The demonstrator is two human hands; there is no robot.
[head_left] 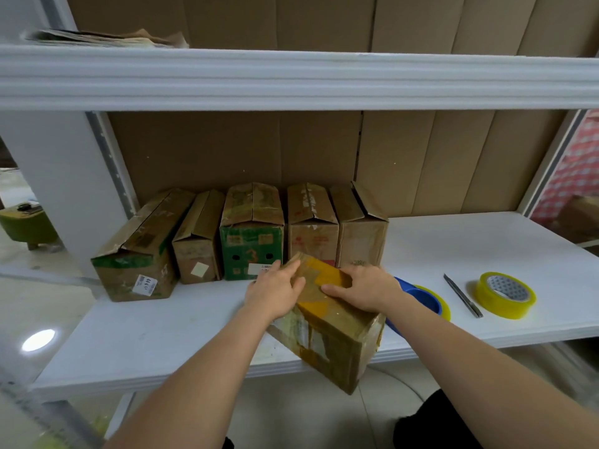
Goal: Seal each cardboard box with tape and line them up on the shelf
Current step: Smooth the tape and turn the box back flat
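Both hands lying flat-fingered on a taped cardboard box (pixel 327 332) overhanging the shelf's front edge (pixel 194 374), left hand (pixel 275 294) and right hand (pixel 363 291) pressing its top, bare shelf lying at lower left, tape roll (pixel 505 294) sitting at right

Bare shelf (pixel 453 241) lies right of the box row (pixel 240 234); tape roll (pixel 505 294) and knife (pixel 463 295) crowd its front.
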